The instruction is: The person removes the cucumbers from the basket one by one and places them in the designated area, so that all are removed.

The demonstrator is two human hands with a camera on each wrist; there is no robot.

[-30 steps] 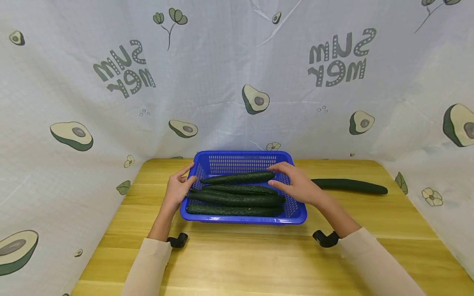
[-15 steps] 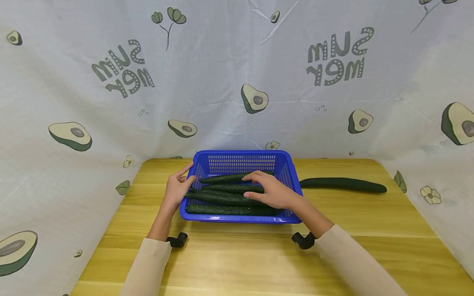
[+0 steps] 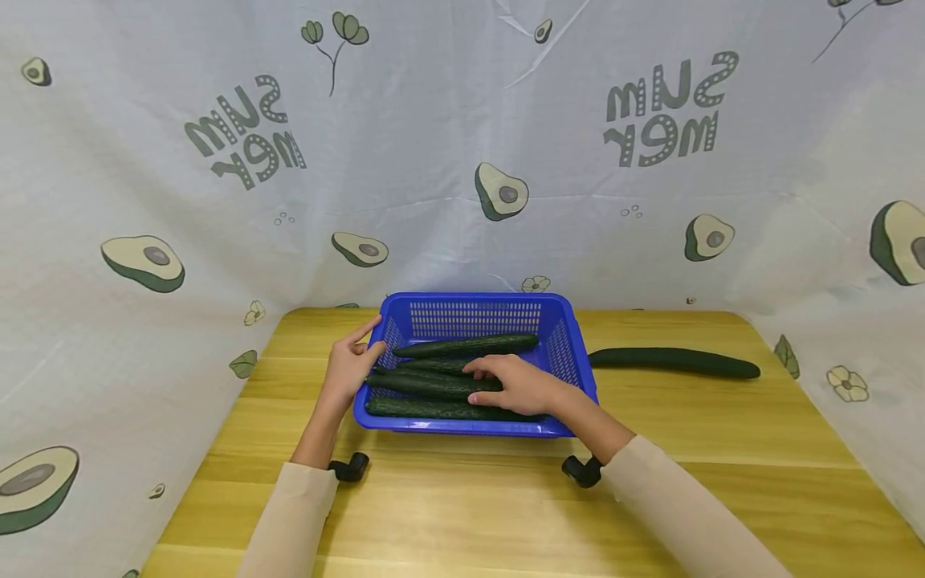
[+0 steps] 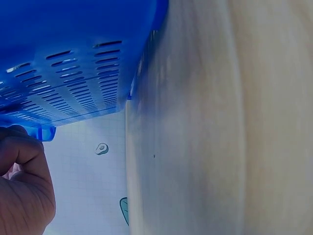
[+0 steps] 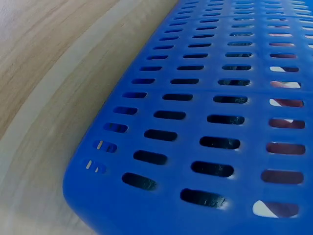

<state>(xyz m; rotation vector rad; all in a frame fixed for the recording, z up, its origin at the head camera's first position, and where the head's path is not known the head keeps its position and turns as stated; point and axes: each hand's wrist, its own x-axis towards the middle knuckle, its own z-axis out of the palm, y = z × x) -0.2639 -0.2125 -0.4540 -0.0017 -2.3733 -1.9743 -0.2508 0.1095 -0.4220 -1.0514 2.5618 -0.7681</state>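
Note:
A blue slotted plastic basket (image 3: 470, 429) holds several dark green cucumbers lying crosswise. My left hand (image 3: 345, 372) grips its left rim, thumb inside; in the left wrist view the curled fingers of that hand (image 4: 27, 183) are at the rim of the basket (image 4: 83, 29). Reaching in over the right side, my right hand (image 3: 519, 387) holds a cucumber (image 3: 429, 386) near its middle, fingers on the far side and thumb on the near side. One cucumber (image 3: 470, 346) lies behind it, another (image 3: 433, 409) along the front wall. The right wrist view shows mainly the basket's outer wall (image 5: 161, 107), hiding the hand's grip.
A long cucumber (image 3: 675, 361) lies on the wooden table (image 3: 462, 514) to the right of the basket. Behind the table hangs a white curtain (image 3: 433, 120) with avocado prints. Black wrist-camera mounts (image 3: 350, 467) sit under both forearms.
My right hand has moved left from the basket's right end, then down toward the nearer cucumbers, and now straddles one. The left hand stays on the rim.

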